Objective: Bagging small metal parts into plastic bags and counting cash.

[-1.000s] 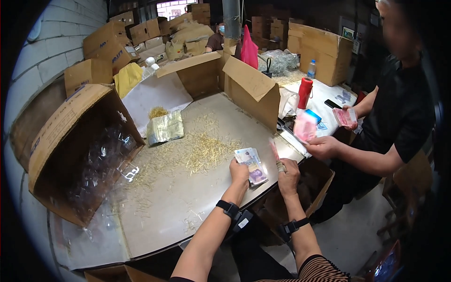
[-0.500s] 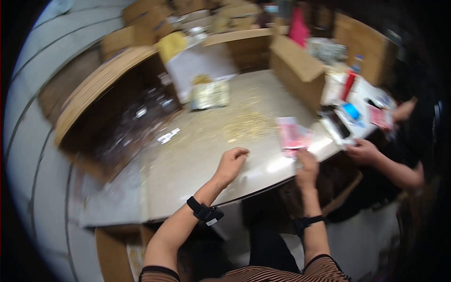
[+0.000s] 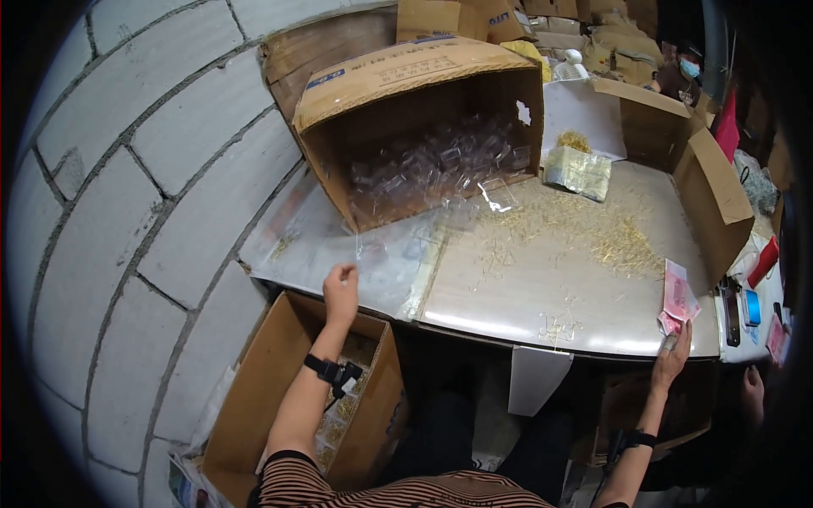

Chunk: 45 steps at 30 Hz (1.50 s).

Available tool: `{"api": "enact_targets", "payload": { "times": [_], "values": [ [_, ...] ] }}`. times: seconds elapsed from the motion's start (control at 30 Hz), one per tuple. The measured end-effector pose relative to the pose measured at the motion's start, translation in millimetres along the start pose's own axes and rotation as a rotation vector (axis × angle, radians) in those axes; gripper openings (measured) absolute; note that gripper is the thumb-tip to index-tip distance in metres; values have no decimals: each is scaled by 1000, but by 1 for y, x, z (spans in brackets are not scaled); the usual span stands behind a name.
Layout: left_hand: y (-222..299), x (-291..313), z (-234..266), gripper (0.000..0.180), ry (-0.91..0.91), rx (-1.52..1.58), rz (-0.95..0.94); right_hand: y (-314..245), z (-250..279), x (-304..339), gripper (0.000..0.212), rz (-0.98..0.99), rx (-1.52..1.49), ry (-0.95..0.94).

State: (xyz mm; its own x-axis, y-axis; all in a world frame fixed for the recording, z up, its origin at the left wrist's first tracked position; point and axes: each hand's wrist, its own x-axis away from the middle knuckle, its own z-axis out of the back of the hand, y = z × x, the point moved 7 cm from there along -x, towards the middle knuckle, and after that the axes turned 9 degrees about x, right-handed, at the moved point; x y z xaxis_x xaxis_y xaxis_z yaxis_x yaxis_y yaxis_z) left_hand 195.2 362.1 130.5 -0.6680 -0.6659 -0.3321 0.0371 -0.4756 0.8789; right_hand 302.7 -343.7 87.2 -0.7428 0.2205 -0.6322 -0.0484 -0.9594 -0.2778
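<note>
Grasping pink paper banknotes (image 3: 678, 292) in the right hand (image 3: 671, 356) over the beige tabletop (image 3: 500, 300), beside thin golden wires (image 3: 622, 244) and an upright brown cardboard panel (image 3: 711, 182). Curling the left hand (image 3: 340, 292) near an open brown cardboard box (image 3: 377, 406); cannot tell if empty.

Pale block wall beside a grey-beige worktable

Left of the left hand (image 3: 341, 296) rises a wall (image 3: 220, 127) of large whitish blocks with dark grey joints, smudged in places. A brown board (image 3: 284, 63) stands against it, beyond that hand. The worktable (image 3: 508, 305) reaches across to the right hand (image 3: 673, 354); ahead of the left hand its top turns paler and bluish. Light leaves a bright sheen near the front edge, between the hands, and a flat pale panel (image 3: 538, 383) hangs below. Just right of the right hand is a white-topped surface (image 3: 733, 349). Stacked cartons (image 3: 440, 19) stand well beyond both hands, where the room grows dim.
</note>
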Motion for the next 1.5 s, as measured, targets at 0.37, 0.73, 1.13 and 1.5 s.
{"api": "enact_targets", "payload": {
  "times": [0.37, 0.73, 1.13, 1.5],
  "values": [
    [-37, -82, -35, 26, 112, -489, 35, -154, 33, -5, 46, 305, -421, -425],
    [17, -44, -62, 23, -55, 220, 50, -207, -98, -71, 52, 404, 177, -894],
    [24, 53, -193, 9, -518, 575, 123, -208, -71, 9, 50, 658, -119, -507],
    [18, 50, -182, 16, -369, 503, 108, -217, -53, 10, 46, 527, -222, -607]
  ]
}}
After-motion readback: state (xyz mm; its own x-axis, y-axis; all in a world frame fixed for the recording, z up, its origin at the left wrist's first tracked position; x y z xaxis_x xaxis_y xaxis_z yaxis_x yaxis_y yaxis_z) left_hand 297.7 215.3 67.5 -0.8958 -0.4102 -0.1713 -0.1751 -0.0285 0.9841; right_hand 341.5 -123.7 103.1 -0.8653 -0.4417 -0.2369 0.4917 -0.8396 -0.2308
